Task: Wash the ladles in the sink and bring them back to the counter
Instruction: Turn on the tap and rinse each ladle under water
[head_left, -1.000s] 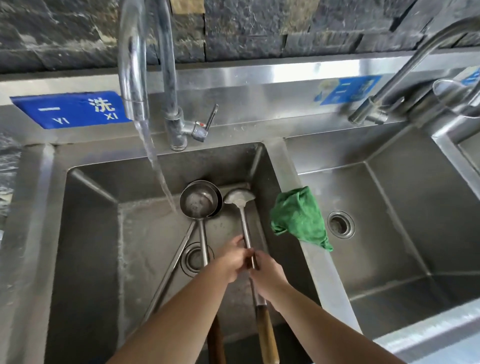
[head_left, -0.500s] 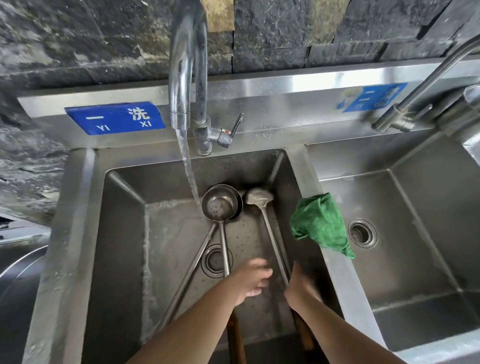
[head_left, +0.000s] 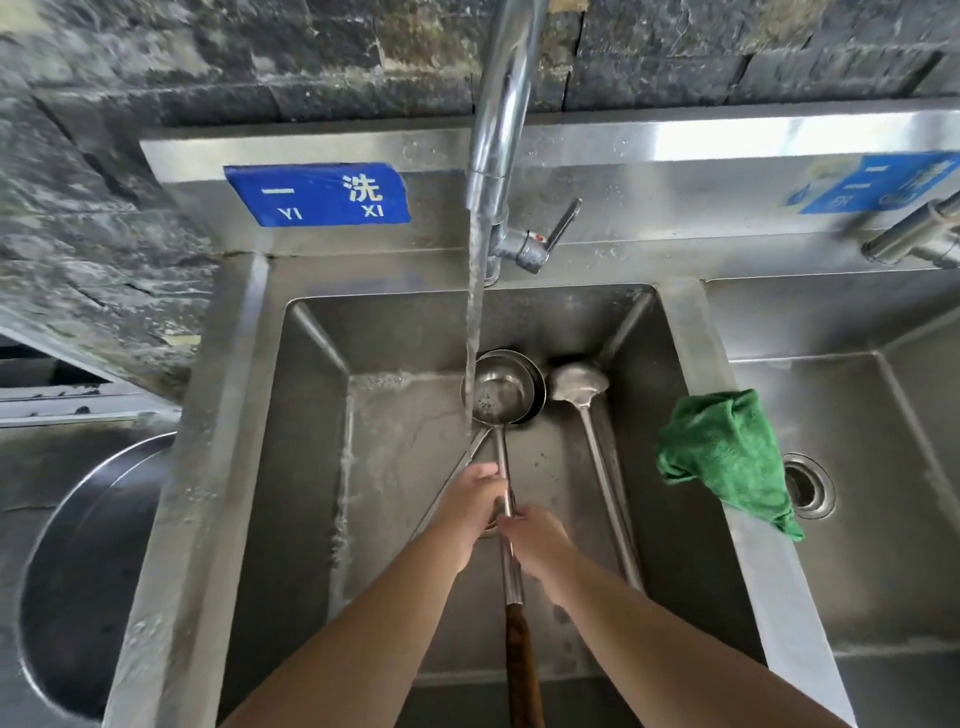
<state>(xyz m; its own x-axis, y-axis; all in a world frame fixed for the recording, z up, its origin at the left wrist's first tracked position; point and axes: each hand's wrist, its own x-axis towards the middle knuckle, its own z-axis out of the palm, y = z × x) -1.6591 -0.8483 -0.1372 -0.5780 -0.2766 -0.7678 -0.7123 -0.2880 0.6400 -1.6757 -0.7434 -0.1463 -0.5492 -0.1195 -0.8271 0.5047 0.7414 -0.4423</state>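
At the far left, a large round steel basin (head_left: 88, 561) sits low beside the sink unit, only partly in view. A blue sign (head_left: 317, 195) with white characters and the letters "YI XI" is stuck to the steel backsplash above the left sink basin (head_left: 306, 467). A tall chrome faucet (head_left: 501, 119) curves over this basin, and a stream of water (head_left: 474, 322) falls from it onto the rim of a deep round ladle (head_left: 501, 395) lying in the basin. A second bowl edge shows just behind that ladle, nested against it, with another thin steel handle (head_left: 447, 488) running down to the left.

The left hand (head_left: 475, 501) grips the long steel handle of the deep ladle, fingers curled round it. Just below and touching it, the right hand (head_left: 535, 538) holds the same handle, fingers wrapped round the shaft above its brown wooden grip (head_left: 522, 670), which reaches the bottom edge of the picture.

To the right in the same basin lies a shallower ladle (head_left: 579, 384), bowl near the back wall, its handle running down along the right wall, untouched by either hand.

A crumpled green cloth (head_left: 727, 457) drapes over the divider between the two basins. Beyond it is the right sink basin (head_left: 883, 519) with its round drain (head_left: 808, 486), a second blue sign (head_left: 878, 184) above, and part of another faucet (head_left: 914, 239) at the right edge.
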